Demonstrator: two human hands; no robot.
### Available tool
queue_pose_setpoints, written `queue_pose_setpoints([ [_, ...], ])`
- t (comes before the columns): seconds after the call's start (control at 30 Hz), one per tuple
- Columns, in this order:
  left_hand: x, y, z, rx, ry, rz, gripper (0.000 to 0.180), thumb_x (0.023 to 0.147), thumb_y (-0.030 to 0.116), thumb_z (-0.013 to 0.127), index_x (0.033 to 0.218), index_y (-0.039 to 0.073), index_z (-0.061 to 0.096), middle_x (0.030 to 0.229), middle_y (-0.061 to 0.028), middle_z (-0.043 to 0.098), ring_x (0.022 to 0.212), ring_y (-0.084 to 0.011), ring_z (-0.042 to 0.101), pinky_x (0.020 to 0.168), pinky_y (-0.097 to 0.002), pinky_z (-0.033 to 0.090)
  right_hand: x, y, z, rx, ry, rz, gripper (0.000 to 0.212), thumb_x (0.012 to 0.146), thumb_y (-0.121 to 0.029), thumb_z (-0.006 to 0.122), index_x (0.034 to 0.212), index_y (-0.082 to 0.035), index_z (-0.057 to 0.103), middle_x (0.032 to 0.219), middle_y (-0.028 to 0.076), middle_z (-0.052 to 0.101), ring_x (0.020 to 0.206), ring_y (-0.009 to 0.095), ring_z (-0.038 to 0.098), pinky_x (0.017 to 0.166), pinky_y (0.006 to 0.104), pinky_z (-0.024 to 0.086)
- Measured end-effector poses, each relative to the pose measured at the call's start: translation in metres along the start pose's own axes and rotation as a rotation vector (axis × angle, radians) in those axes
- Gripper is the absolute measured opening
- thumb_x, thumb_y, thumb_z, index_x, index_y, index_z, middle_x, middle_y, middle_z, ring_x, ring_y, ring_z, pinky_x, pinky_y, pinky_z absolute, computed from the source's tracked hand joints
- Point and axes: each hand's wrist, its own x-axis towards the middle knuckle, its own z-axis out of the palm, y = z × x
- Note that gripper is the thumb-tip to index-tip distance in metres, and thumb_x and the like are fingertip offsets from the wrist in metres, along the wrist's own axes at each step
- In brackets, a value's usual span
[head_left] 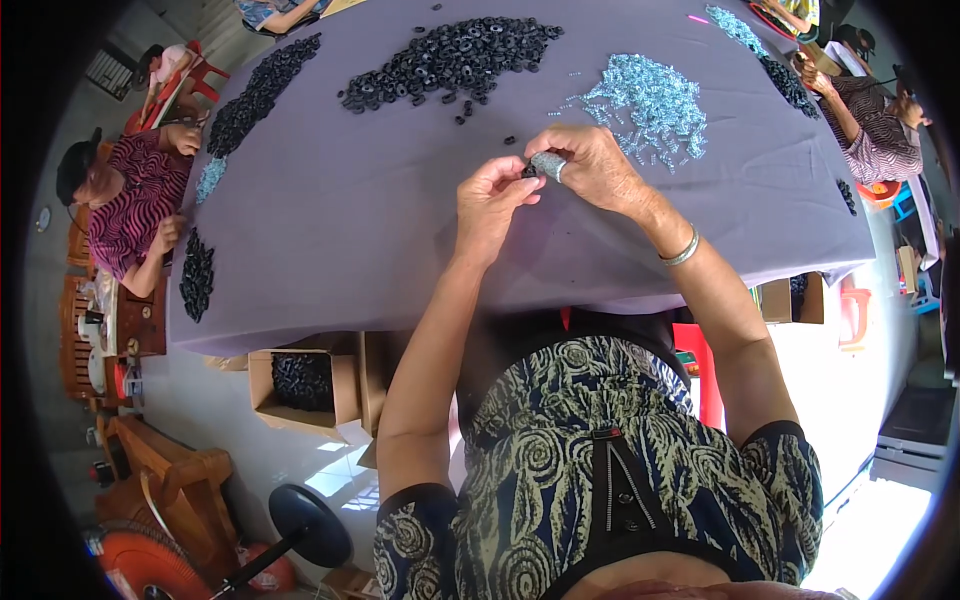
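Note:
My left hand (488, 208) pinches a small black plastic piece (531, 172) between thumb and fingertips over the near middle of the table. Right against it, my right hand (598, 172) has its fingers closed, with a grey wrapping (548, 165) around one fingertip. Whatever those right fingers grip is too small to make out. Ahead of my hands lies a wide heap of small black ring-like pieces (455, 60). A heap of small shiny pale-blue coils, like little springs (645, 105), spreads beyond my right hand. One loose black piece (509, 140) lies just past my fingertips.
A grey cloth covers the table (330, 240). More black pieces (197, 277) and coils (210, 180) lie along its left edge, near a seated person (135, 205). Another person (870, 125) sits at the right. Below the table stands a cardboard box (345, 385) holding black pieces.

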Motion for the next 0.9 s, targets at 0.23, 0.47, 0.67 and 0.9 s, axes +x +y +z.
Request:
queue_pose_setpoints([
  [0.23,0.0,-0.0023,-0.0015,0.078,-0.024,-0.005,0.02,0.087,0.0,0.065,0.107,0.0,0.063,0.095,-0.0083,0.066,0.086,-0.0186,0.068,0.068,-0.0279,0.055,0.0001,0.0049,-0.0012,0.061,0.004,-0.008,0.015,0.082,0.0,0.064,0.095,-0.006,0.069,0.083,0.009,0.069,0.071,0.019,0.066,0.064,0.0322,0.051],
  [0.47,-0.0001,-0.0033,0.0007,0.082,-0.003,0.01,0.022,0.087,0.0,0.065,0.108,-0.003,0.062,0.096,-0.0097,0.066,0.085,-0.0189,0.068,0.07,-0.0282,0.056,-0.003,0.0067,0.002,-0.018,0.01,-0.07,0.014,0.08,0.0,0.065,0.094,-0.005,0.068,0.081,0.009,0.068,0.07,0.023,0.066,0.063,0.0336,0.051],
  [0.67,0.001,-0.0031,0.0,0.092,-0.014,-0.001,0.022,0.087,-0.001,0.065,0.108,-0.004,0.062,0.096,-0.01,0.066,0.085,-0.0183,0.068,0.071,-0.028,0.056,-0.0014,0.0036,0.0002,-0.042,-0.019,-0.08,0.014,0.079,0.0,0.066,0.092,-0.004,0.067,0.081,0.01,0.067,0.071,0.024,0.066,0.063,0.0341,0.051],
  [0.9,0.0013,-0.0057,-0.0002,0.111,-0.035,-0.007,0.018,0.087,0.0,0.065,0.104,-0.004,0.064,0.091,-0.009,0.067,0.082,-0.0163,0.068,0.072,-0.027,0.056,0.0015,0.001,-0.0032,-0.041,-0.086,-0.082,0.012,0.078,0.001,0.065,0.09,-0.003,0.066,0.08,0.011,0.066,0.071,0.028,0.065,0.064,0.0365,0.05],
])
